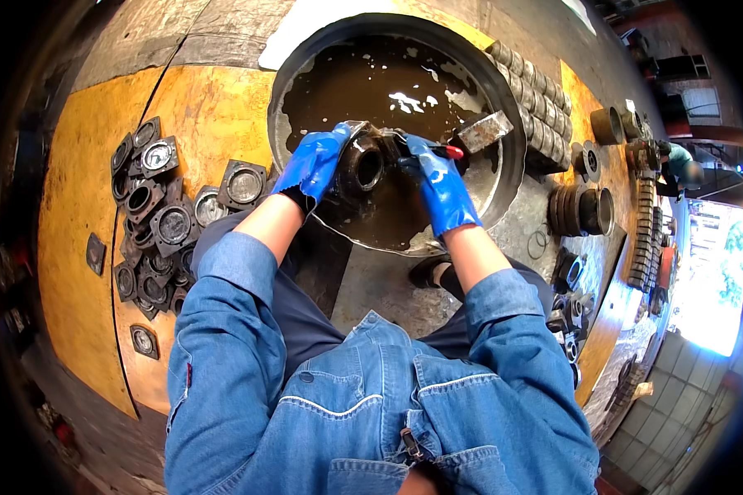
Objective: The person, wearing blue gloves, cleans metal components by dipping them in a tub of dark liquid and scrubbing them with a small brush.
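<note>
My left hand [315,167], in a blue rubber glove, grips the left side of a dark, wet metal housing [362,169] with a round bore. The housing is tilted so its bore faces me, over the near part of a round metal basin [513,177] of murky brown liquid [347,78]. My right hand [442,186], also blue-gloved, is closed at the housing's right side. A red-ended tool [455,153] sticks out of that hand; its working end is hidden, so I cannot tell its kind. Beyond it, a rectangular metal block [485,132] rests across the basin's right rim.
Square-flanged metal parts [173,224] lie heaped on the yellow board [74,247] to the left. Stacked metal cylinders [541,107] stand right of the basin, near ribbed rings [574,209]. Another person [679,165] is at the far right.
</note>
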The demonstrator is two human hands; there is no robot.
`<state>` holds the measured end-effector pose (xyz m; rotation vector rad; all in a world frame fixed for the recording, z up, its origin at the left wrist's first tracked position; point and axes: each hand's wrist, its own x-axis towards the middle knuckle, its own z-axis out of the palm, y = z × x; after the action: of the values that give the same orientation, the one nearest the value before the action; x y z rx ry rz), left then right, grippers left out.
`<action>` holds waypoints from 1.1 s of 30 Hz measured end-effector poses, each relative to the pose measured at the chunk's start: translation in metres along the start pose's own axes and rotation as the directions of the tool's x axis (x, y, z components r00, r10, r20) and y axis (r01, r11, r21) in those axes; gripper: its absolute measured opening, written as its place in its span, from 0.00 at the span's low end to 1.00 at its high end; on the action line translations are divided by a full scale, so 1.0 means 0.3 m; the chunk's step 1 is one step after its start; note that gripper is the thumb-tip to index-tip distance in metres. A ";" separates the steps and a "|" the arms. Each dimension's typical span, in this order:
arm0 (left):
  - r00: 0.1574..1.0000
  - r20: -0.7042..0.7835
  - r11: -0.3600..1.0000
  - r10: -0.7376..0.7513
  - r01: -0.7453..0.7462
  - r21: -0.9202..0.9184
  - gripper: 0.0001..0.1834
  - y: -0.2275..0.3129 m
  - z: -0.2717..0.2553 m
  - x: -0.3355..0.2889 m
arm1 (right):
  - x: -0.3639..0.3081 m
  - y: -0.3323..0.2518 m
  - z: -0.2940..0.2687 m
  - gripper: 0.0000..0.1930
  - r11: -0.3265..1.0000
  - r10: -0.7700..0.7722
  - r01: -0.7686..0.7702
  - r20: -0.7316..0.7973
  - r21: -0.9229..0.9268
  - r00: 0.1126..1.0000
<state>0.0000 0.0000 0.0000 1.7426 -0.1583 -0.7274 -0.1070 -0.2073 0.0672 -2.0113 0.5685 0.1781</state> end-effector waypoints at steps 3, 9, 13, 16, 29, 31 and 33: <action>0.999 -0.005 0.999 0.038 -0.038 0.026 0.29 0.077 -0.032 -0.043 | 0.127 0.208 0.117 0.22 0.767 0.215 -0.102 -0.104 0.633 0.971; 0.972 -0.137 0.924 -0.190 0.224 0.310 0.41 0.116 0.039 -0.009 | 0.027 0.302 0.074 0.22 0.976 0.078 -0.090 -0.067 -0.197 0.995; 0.993 -0.067 0.906 -0.096 0.115 0.407 0.39 0.180 0.091 0.009 | 0.010 0.288 -0.011 0.16 0.930 0.311 -0.339 0.189 0.140 0.932; 0.992 0.080 0.974 -0.098 0.079 0.211 0.34 0.127 0.084 0.072 | 0.013 0.325 -0.005 0.12 0.797 0.323 -0.321 0.088 0.511 0.942; 0.993 0.061 0.995 -0.100 0.101 -0.023 0.30 0.039 0.315 0.137 | 0.049 0.309 0.146 0.15 0.276 0.366 -0.234 0.123 0.932 0.923; 0.992 -0.063 0.969 -0.108 0.120 0.218 0.40 0.084 0.379 0.102 | 0.070 0.334 0.134 0.12 0.298 0.406 -0.222 0.088 0.928 0.910; 0.993 -0.059 0.935 -0.107 0.120 0.334 0.49 0.086 0.409 0.114 | 0.072 0.354 0.119 0.08 0.337 0.458 -0.231 0.055 0.913 0.887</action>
<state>-0.0329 -0.1257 -0.0047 2.1064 -0.1624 -0.7824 -0.1333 -0.2251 -0.0423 -0.7808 0.9827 -0.1034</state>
